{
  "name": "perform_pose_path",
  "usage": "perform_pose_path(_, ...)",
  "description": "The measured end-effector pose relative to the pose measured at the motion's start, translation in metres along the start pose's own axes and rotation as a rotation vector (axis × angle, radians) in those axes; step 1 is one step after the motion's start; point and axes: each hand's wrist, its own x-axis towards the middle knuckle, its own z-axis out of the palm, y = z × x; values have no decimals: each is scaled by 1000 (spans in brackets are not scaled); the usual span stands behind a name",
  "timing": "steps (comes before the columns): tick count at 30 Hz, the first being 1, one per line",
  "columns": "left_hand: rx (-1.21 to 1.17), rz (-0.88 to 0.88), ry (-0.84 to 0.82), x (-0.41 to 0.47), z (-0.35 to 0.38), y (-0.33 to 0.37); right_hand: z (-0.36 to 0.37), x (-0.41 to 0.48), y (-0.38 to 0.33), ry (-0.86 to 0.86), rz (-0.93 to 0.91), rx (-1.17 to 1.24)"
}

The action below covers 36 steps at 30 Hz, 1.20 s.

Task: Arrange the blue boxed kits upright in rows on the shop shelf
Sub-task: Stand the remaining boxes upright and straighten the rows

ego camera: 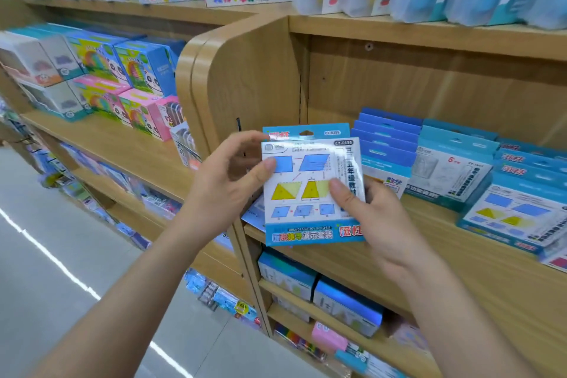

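Both hands, left hand [228,176] and right hand [372,212], had fingers clamped on two stacked kits [310,187]; the rear one could've slid out, or tipped the upright row [388,144].

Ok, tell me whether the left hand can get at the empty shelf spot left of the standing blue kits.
Probably yes: the left hand sits beside that wooden shelf gap, only the held blue kits before it.

Glossy film-wrapped cardboard kit [313,187]; matt wood-grain shelf [460,236].
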Motion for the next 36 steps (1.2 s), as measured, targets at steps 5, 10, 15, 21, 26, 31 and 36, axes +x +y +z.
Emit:
perform_pose_path(5, -226, -217, -104, -8, -1, -5, 2, -2, 0, -8, 58, 97)
perform_pose_path(10, -201, -211, -118, -11, -3, -11, -3, -3, -2, 17, -12, 45)
perform_pose_path(15, -179, -150, -199, -24, -5, -23, -13, -5, -15, -79, -231, -231)
perform_pose_path(21, 146, -19, -352, -7, 37, -42, -63, -28, -12, 151, -323, -315)
perform_pose_path(26, 1052, 17, -661, -6, 30, -100, -84, -33, -12, 267, -309, -296)
perform_pose_path(31, 1158, 202, -571, -21, 35, -126, -104, -44, -4, 361, -275, -297)
perform_pose_path(36, 930, 185, -546, -19, 59, -109, -130, -63, 12, 469, -249, -338)
